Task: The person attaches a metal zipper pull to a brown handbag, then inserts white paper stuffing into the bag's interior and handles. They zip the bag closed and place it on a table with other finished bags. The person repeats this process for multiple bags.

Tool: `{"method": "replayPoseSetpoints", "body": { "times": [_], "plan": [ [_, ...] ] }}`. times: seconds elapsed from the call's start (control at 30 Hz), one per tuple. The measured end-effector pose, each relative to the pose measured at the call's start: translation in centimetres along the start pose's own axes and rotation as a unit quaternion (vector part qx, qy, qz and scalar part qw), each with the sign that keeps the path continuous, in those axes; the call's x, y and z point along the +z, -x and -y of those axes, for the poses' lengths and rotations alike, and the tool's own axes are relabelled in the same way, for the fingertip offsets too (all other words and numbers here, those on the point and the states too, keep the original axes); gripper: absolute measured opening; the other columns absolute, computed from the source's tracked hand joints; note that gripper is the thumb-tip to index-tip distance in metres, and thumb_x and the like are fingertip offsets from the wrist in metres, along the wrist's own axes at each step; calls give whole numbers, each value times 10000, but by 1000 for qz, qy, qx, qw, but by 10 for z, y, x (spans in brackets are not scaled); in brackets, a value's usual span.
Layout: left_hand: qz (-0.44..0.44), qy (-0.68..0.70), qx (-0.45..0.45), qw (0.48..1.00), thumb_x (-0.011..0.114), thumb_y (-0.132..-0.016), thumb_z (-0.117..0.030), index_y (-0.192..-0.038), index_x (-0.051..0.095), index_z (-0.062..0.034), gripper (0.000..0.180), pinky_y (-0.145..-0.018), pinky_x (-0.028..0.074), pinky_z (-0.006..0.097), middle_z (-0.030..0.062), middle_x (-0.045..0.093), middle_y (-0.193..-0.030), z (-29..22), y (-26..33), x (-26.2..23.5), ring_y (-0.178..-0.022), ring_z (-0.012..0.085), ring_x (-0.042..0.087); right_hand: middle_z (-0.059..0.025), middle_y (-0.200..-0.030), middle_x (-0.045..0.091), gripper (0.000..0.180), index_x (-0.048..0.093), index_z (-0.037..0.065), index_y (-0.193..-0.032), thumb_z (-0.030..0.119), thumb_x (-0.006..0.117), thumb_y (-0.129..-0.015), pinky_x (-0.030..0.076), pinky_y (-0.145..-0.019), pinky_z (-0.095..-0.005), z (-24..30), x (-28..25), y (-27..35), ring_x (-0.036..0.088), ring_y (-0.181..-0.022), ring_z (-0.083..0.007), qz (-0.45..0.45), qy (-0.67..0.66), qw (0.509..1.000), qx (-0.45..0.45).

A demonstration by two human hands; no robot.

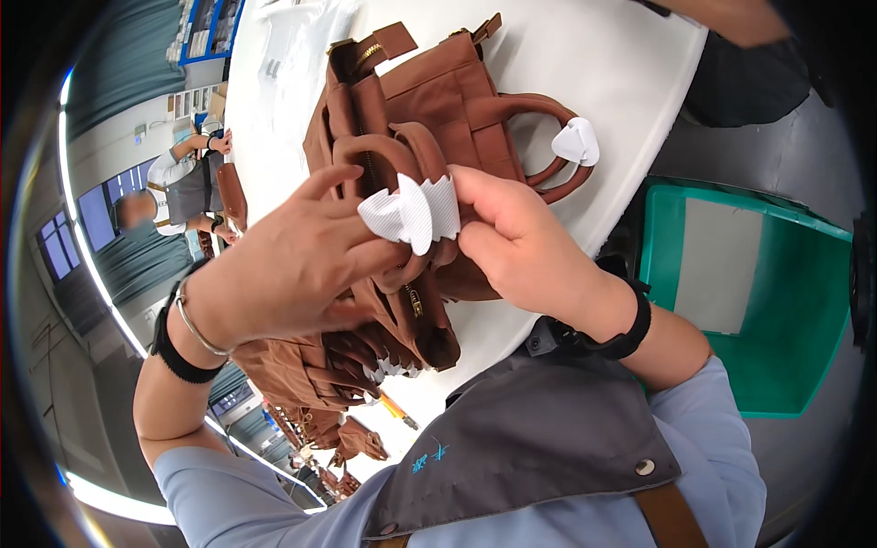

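Note:
A brown handbag [365,110] with a gold zipper stands on the white table in front of me. Its two rolled handles [416,146] rise together, with a white ribbed, jagged-edged wrap [440,205] around them. From the left, my left hand [297,247] curls its fingers about the handles, beside the wrap. My right hand [516,233] pinches the wrap's right edge between thumb and forefinger. Behind lies a second brown handbag [443,87]; a white wrap [575,142] surrounds its handle.
More brown bags [292,374] are piled at lower left, near an orange-handled tool [397,411]. Clear plastic [283,64] lies on the white table [630,73]. A green crate [795,365] stands at right. One co-worker [178,178] is at far left; another person's arm [731,18] shows at top right.

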State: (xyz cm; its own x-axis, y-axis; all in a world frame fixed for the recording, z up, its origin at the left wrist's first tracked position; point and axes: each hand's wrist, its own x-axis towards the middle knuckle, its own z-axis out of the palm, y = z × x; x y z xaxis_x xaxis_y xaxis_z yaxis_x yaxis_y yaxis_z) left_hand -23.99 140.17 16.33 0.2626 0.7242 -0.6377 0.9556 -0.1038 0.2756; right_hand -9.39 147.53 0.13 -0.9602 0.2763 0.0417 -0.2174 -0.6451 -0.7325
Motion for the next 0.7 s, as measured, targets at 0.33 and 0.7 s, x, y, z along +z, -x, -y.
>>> {"method": "replayPoseSetpoints", "body": {
  "times": [0.33,0.7],
  "plan": [
    [-197,92,-53,975,750,-739,-44,-890,542,-60,257,-976,446,446,46,545,-740,-12,17,48,-727,267,597,-107,-811,564,190,602,31,-865,36,643,-680,484,-592,-403,-3,-4,34,574,-730,-274,-44,413,851,-322],
    [-214,67,-16,974,711,-771,-37,-906,510,-30,242,-954,451,466,86,533,-759,-11,11,54,-720,300,583,-105,-597,618,182,591,-11,-963,85,614,-810,521,-523,-374,-9,33,43,653,-562,-285,124,536,826,-121]
  ]
}}
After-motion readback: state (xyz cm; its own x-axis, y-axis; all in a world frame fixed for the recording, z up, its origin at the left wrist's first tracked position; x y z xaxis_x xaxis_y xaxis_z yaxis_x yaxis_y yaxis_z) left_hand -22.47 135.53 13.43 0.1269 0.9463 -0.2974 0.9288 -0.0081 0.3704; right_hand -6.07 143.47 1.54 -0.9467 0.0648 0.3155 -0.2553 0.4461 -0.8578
